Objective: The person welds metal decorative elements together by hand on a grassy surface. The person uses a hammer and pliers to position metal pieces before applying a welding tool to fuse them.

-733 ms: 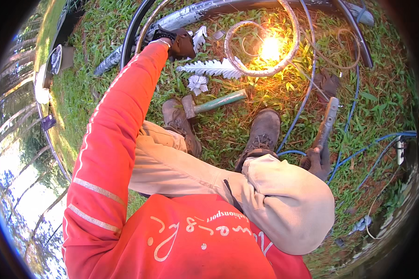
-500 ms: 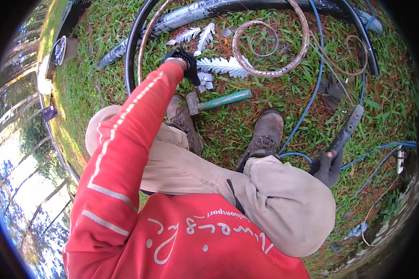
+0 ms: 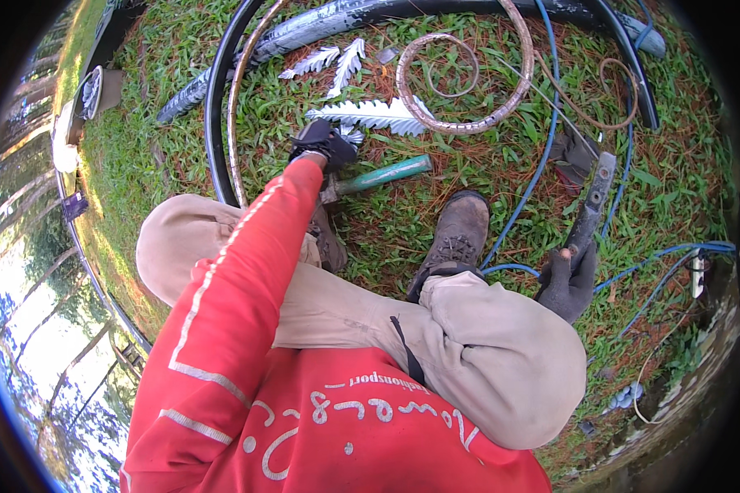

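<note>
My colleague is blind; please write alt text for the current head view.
A gloved right hand holds a welding electrode holder with a rod, while the gloved left hand partly hides a silvery flower. Serrated leaves, a hammer and a scrolled metal bar lie on grass.

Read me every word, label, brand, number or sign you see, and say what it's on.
Red shirt: large pale script and a smaller line of print across the front, upside down in view; I don't copy out wording.
Hammer and dark tool in the right hand: no text I can make out.
</note>
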Tool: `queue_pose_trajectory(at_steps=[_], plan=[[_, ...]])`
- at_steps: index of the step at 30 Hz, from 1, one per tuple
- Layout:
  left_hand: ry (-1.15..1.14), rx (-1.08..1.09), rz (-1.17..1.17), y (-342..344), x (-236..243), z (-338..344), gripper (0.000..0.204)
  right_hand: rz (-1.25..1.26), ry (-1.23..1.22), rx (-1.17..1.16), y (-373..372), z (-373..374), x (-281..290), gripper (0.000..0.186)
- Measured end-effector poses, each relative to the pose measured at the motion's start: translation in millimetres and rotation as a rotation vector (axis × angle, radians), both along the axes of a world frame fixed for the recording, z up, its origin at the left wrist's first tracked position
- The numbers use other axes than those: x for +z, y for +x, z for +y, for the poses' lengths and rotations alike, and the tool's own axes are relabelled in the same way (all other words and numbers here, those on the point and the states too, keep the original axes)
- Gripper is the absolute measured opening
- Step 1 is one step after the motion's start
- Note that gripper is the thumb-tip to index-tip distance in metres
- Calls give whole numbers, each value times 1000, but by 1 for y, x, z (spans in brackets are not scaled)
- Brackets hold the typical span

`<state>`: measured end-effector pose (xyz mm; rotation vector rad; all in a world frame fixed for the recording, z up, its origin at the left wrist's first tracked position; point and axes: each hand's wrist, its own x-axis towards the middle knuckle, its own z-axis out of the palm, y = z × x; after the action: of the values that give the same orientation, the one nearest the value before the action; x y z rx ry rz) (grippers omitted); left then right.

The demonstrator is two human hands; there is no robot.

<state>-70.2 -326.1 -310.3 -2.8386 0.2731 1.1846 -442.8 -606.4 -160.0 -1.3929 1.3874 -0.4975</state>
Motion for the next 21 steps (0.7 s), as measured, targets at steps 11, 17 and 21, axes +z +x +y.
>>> queue_pose_trajectory(at_steps=[11,17,21], plan=[[83,-1293,358,58,-8,-3,36,21,187,15,-16,5,0,47],[98,-1179,402,67,-4,2,23,44,205,9,-15,8,1,50],[-95,-600,513,88,44,-25,24,46,182,-9,-17,8,-2,50]])
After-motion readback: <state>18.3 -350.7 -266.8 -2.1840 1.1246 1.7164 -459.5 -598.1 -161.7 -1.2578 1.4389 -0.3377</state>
